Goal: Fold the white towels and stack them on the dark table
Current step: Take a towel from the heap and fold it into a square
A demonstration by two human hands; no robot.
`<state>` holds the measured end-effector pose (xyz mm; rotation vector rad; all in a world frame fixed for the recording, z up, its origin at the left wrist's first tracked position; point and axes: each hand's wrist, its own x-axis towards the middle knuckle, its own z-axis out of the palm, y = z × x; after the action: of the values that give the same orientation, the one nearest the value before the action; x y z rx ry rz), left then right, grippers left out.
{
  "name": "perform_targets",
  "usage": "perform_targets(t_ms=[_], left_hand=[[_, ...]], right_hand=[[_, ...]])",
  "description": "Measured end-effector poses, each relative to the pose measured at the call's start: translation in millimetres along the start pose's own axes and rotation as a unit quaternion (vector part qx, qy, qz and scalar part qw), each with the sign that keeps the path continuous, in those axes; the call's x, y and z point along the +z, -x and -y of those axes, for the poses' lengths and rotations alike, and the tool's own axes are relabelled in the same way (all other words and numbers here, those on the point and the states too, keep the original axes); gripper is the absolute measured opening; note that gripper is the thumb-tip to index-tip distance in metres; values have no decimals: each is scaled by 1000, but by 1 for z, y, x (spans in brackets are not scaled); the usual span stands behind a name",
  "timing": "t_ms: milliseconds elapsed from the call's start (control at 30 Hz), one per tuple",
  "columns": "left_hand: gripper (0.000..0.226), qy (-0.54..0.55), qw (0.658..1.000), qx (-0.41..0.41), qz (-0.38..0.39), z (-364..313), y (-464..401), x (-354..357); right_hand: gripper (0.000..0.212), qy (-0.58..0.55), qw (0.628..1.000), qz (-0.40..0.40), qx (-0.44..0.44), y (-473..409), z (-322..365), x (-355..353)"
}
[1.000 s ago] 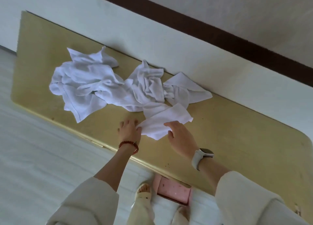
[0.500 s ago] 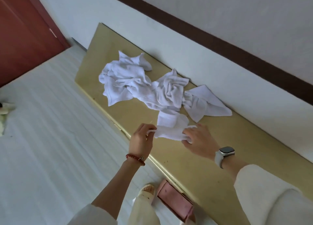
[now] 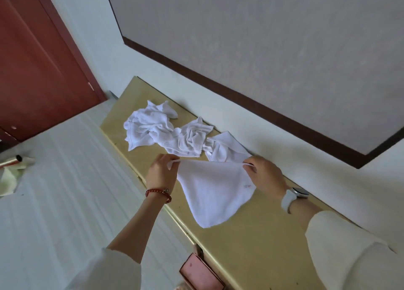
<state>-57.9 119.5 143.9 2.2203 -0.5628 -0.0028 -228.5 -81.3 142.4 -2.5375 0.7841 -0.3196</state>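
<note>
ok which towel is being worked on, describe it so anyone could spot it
Find the long yellowish table against the wall. The towel hangs over it, nearer than the crumpled white pile, pinched at two corners by the left hand and right hand. It alone is spread out.

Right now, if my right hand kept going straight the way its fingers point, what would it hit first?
Probably the crumpled towel pile: the right hand, pinching the held towel by a corner, points up-left toward it. Depth is unclear, so it might pass above.
</note>
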Motion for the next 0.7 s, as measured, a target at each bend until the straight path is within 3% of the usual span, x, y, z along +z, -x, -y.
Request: perform_targets(t_ms=[233,400,567,700], left_hand=[[20,-63,996,8,-65,-49,-55,-40],[11,-17,988,90,-126,-39,-48,-59],[8,-34,983,174,-54,10,4,-37],[10,-62,981,184,24,47,61,0]], right_hand=[[18,25,991,-129,-24,-51,40,-41],[14,-46,975,-190,-102,-47,51,-53],[11,-59,975,-192,-100,-1,19,-31],[7,-7,991,-114,-70,64,-29,7]])
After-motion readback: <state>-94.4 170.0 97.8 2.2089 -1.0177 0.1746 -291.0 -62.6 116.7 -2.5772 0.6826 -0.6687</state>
